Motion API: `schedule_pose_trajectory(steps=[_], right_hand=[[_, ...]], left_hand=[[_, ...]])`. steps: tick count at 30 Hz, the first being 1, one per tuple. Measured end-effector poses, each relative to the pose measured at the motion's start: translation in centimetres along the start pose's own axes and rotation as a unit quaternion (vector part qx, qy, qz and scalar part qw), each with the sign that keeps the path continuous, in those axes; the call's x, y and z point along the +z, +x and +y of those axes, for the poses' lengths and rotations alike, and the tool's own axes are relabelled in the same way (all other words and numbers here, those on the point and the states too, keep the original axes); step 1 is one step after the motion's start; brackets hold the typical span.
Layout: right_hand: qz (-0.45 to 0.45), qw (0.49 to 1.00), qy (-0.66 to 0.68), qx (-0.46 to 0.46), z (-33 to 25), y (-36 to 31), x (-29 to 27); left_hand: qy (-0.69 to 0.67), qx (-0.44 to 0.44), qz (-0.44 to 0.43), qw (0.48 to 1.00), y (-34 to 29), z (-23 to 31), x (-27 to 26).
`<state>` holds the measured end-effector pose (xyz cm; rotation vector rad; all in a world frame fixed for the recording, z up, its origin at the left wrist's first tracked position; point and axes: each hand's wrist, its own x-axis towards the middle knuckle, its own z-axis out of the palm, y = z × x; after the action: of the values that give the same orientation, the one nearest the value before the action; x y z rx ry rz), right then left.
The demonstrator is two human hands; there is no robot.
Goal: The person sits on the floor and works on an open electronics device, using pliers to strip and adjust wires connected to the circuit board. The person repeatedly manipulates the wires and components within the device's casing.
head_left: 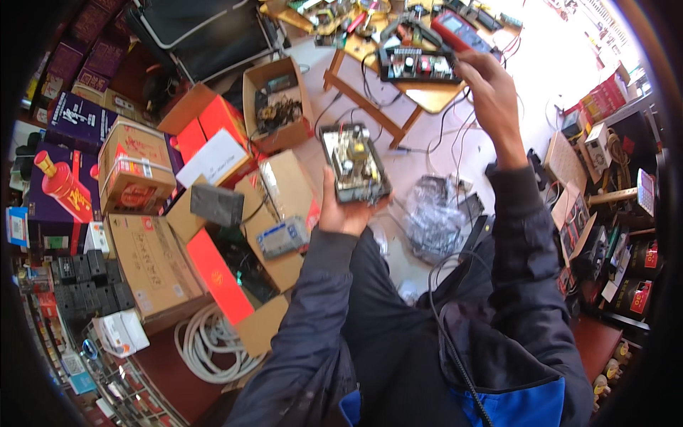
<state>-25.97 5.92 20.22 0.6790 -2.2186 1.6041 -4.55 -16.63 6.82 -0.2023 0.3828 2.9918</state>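
Observation:
My left hand [346, 215] holds an open dark plastic case with a circuit board [353, 160] in it, its fingers under the lower end and its thumb along the left side. Various electronic parts stand up from the board. Reaching forward, my right hand [491, 92] has its fingers closed at the right end of a second open black case with a circuit board [418, 65]. That case is at the near edge of the wooden table [430, 98]. The far side of its grip is hidden. Just behind it lies a red multimeter [457, 30].
Tools and parts clutter the table. To the left stand an open carton of scrap parts [277, 107], stacked boxes [139, 165], a black power brick [216, 205] and coiled white cable [213, 345]. A clear plastic bag [432, 220] lies on the floor; thin wires hang from the table.

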Motion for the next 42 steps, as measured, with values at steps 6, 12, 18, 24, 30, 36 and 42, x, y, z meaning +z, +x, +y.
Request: schedule_pose_trajectory(steps=[6,12,18,24,30,36,42], right_hand=[[-0.141,0.92,0.184,0.317,-1.9,-18.2,2.5],[-0.103,0.902,0.293,0.299,-2.8,-23.9,6.8],[-0.16,0.886,0.332,0.281,-3.0,-25.8,4.6],[-0.061,0.931,0.209,0.292,-5.8,-28.9,-0.3],[0.005,0.98,0.13,0.152,-7.7,-29.8,-0.3],[0.002,0.981,0.049,0.186,-7.8,-30.3,0.1],[0.012,0.988,-0.007,0.152,-7.8,-30.1,0.5]], left_hand=[[0.019,0.003,0.017,1.0,-0.8,-0.3,0.6],[0.093,-0.014,-0.016,0.995,-1.5,-1.4,1.7],[0.125,-0.019,-0.088,0.988,-3.7,-5.0,2.5],[0.151,-0.023,0.0,0.988,-4.9,-7.7,3.0],[0.122,-0.003,-0.052,0.991,-4.4,-10.6,2.0],[0.082,0.011,-0.062,0.995,-4.3,-10.9,1.3],[0.089,0.038,-0.052,0.994,-4.5,-11.3,1.2]])
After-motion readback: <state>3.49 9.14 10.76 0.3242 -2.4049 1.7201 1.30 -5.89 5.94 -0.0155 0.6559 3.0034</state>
